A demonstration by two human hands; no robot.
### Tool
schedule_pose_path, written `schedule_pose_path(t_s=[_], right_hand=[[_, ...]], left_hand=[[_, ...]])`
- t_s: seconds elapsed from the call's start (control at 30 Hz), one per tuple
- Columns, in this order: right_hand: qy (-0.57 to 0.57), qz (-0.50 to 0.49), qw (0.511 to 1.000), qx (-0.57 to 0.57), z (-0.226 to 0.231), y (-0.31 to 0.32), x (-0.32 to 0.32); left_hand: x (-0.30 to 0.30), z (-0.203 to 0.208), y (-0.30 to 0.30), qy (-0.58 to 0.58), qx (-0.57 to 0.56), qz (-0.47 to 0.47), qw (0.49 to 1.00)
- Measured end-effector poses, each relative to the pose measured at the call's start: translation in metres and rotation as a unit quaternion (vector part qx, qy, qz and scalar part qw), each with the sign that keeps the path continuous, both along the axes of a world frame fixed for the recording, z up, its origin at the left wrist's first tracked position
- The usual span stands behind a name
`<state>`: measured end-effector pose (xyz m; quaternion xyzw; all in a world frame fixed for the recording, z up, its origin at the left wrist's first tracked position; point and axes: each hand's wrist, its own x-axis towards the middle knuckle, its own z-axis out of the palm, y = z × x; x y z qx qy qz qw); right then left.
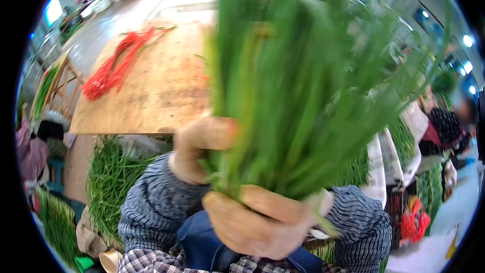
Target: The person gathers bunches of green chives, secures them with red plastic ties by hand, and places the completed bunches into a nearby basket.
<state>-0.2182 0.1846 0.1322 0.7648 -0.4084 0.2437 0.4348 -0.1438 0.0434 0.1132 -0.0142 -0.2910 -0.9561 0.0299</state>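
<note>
A thick bunch of long, flat green chives (288,96) stands upright close in front of me, its leaves fanning out toward the top and right. Motion blurs much of it. Around its lower end wraps my right hand (260,222), closed, fingers across the near side. My left hand (197,144) grips the bunch from the left, a little higher up; its thumb points along the stalks and the other fingers are hidden behind them. Beyond my left hand is a wooden tabletop (166,81), where a bundle of red ties (116,60) lies.
Heaps of loose chives (118,187) lie below the table's left part. More greens (401,141) rest on white cloth at right, near a red bag (415,222). Another person (447,126) sits at far right. A blue stool (56,172) stands at left.
</note>
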Motion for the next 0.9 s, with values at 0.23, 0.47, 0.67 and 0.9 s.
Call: schedule_pose_path(t_s=[0.23, 0.47, 0.67, 0.9], right_hand=[[-0.136, 0.233, 0.934, 0.236, -0.081, -0.088, 0.061], [-0.467, 0.274, 0.711, 0.448, -0.070, -0.057, 0.033], [-0.881, -0.029, 0.419, 0.217, -0.117, -0.020, -0.005], [-0.895, -0.020, 0.337, 0.292, -0.159, -0.032, -0.014]], left_hand=[[0.115, -0.042, -0.056, -0.175, -0.116, 0.298, 0.931], [0.144, -0.115, -0.049, -0.255, -0.103, 0.284, 0.918], [0.158, -0.122, -0.048, -0.271, -0.078, 0.334, 0.899], [0.173, -0.125, -0.068, -0.265, -0.065, 0.398, 0.876]])
